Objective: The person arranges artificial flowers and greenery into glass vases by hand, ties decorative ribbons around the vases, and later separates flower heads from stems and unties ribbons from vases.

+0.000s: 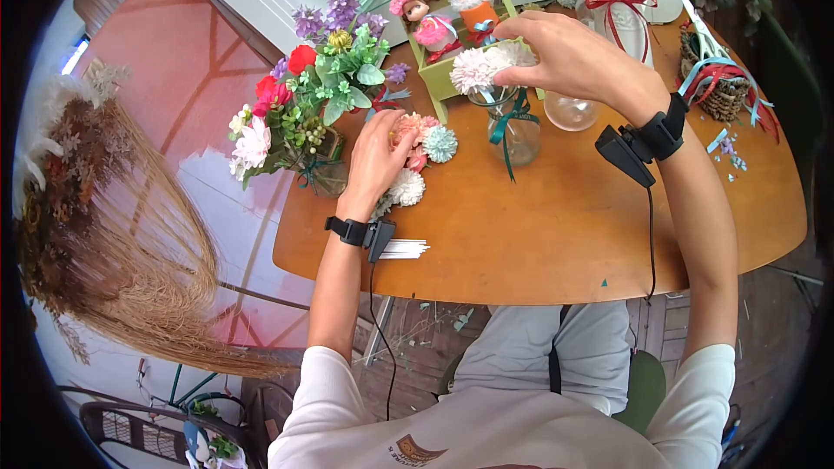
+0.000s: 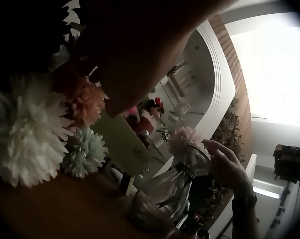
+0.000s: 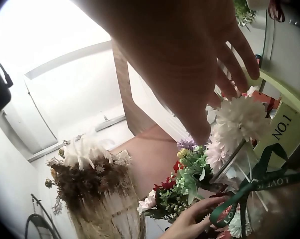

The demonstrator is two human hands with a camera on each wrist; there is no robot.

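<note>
A clear glass vase (image 1: 519, 135) with a dark green ribbon (image 3: 269, 183) holds a pale pink flower (image 1: 473, 71) and a white flower (image 3: 242, 118). My right hand (image 1: 578, 56) is beside these blooms, its thumb near the white one and its fingers spread and bent; whether they touch is unclear. On the table at left, my left hand (image 1: 375, 156) rests over a pile of loose flowers, its loosely bent fingers at the peach ones (image 2: 86, 103). A pale blue-green flower (image 1: 439, 144) and a white flower (image 1: 406, 188) lie beside it. Its fingertips are partly hidden.
A mixed bouquet (image 1: 334, 78) in a glass jar stands left of the left hand. Behind are a green stand (image 1: 434, 87) with two dolls and a white pitcher (image 1: 621, 22). A round glass (image 1: 571, 111), a basket (image 1: 725, 95) and white sticks (image 1: 405, 249) are also on the table.
</note>
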